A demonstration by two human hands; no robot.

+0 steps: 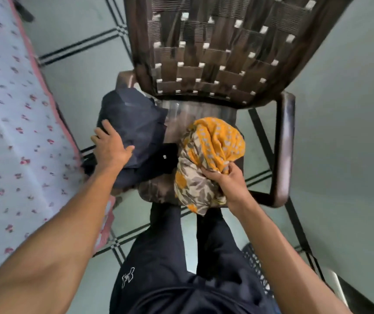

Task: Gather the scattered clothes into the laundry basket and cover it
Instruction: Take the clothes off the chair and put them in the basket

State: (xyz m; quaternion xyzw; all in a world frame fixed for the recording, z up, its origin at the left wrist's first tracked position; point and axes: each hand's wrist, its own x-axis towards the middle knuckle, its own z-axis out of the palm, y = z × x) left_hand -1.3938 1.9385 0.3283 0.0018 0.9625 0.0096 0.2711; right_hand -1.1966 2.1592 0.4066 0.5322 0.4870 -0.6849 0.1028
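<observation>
A dark navy garment lies bunched on the left side of a brown plastic chair's seat, with a black piece of clothing beside it. My left hand rests on the navy garment with fingers spread over its left edge. On the seat's right side sits a yellow and beige floral cloth. My right hand grips this cloth at its lower right, fingers curled into the fabric. A dark perforated basket shows partly at the lower right, behind my right forearm.
The chair's woven backrest rises ahead, and its right armrest curves beside the floral cloth. A bed with a white floral sheet runs along the left. My legs in dark trousers stand against the chair's front edge on the tiled floor.
</observation>
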